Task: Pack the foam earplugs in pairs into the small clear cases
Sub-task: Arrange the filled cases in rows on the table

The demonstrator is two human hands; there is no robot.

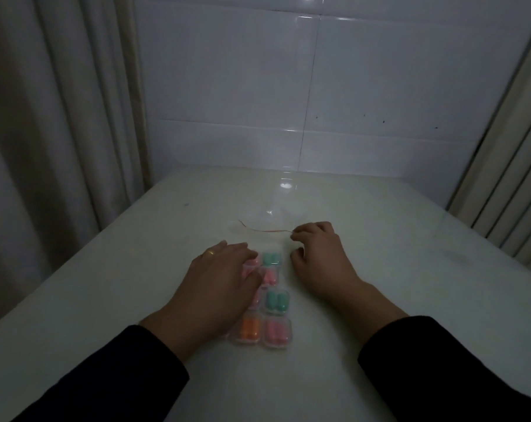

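Left hand lay flat on filled cases; right hand pinched clear bag on surface.

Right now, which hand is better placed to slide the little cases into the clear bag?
The left hand, probably. It already lies flat over the cases, just below the bag's mouth. The right hand is busy, fingers curled, seeming to pinch the bag's red-lined edge, so it can hold the bag steady.

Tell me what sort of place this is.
Probably a room in a home or small workshop, not a factory line, though the light is dim. A glossy white tiled wall stands behind a plain white table, and pale pleated curtains hang at both sides.
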